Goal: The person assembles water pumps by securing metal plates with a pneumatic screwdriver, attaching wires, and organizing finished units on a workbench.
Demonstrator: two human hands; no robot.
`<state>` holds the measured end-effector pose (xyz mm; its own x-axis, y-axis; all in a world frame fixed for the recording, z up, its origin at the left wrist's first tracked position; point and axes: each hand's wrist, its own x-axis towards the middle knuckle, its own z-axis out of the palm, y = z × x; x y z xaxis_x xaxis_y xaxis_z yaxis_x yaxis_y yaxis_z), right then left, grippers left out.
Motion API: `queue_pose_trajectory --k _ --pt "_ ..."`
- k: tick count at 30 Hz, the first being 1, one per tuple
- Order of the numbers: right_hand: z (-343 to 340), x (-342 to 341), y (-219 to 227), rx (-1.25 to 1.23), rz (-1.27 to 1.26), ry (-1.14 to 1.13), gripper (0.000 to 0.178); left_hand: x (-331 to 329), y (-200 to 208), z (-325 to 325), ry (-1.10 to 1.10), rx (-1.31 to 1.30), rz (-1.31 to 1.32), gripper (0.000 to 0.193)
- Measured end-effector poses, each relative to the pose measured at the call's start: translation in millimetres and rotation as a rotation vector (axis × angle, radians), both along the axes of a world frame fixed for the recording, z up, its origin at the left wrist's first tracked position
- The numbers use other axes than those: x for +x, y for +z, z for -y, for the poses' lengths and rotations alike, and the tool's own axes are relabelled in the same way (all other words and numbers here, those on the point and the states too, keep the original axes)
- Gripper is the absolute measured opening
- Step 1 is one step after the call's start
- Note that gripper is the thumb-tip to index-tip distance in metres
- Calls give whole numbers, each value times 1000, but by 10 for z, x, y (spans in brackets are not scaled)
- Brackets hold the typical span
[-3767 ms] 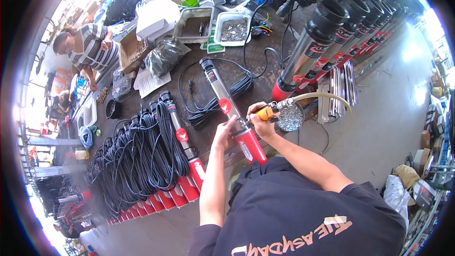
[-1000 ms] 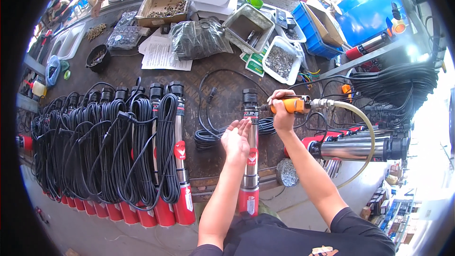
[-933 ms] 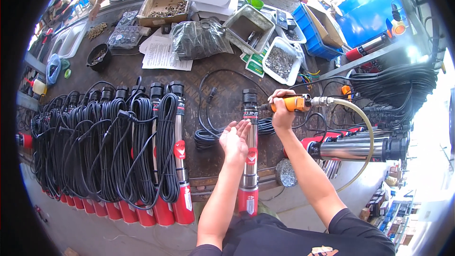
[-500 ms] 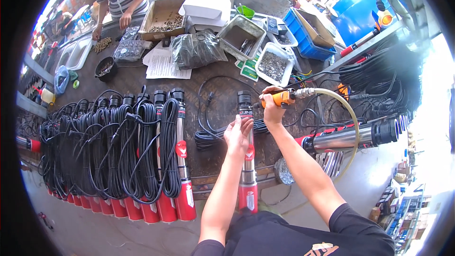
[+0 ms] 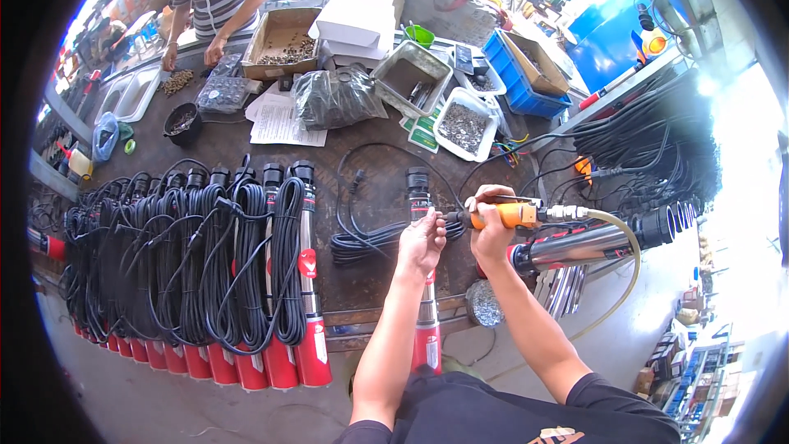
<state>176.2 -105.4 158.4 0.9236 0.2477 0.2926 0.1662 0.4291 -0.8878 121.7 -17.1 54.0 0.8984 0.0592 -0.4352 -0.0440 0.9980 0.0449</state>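
My right hand (image 5: 491, 230) wraps its fingers round an orange power tool (image 5: 518, 215), from which a pale hose (image 5: 639, 261) curves. My left hand (image 5: 423, 240) draws its fingers together near the tool's tip; I cannot tell whether they pinch anything. Beneath it, a red-and-silver cylinder (image 5: 428, 311) lies across the near edge of the table (image 5: 353, 284), red end overhanging. A black cable coil (image 5: 353, 248) lies just beside it. Similar cylinders with coiled cables (image 5: 209, 263) line the near edge's left part; a white tray (image 5: 445, 150) of metal pieces sits toward the far edge.

Orange tool (image 5: 514, 215), sideways, silver-red pump (image 5: 427, 312), lying flat
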Motion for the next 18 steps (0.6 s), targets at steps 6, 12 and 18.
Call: queue_pose_trajectory --k 6,12,18 --pt "17 100 -28 98 17 72 27 65 16 25 -16 -97 3 19" --pt "-81 138 -94 -11 45 75 26 199 -47 -21 -58 -140 -105 28" --pt "-236 408 -412 -193 137 89 22 477 122 -48 119 -202 -336 23"
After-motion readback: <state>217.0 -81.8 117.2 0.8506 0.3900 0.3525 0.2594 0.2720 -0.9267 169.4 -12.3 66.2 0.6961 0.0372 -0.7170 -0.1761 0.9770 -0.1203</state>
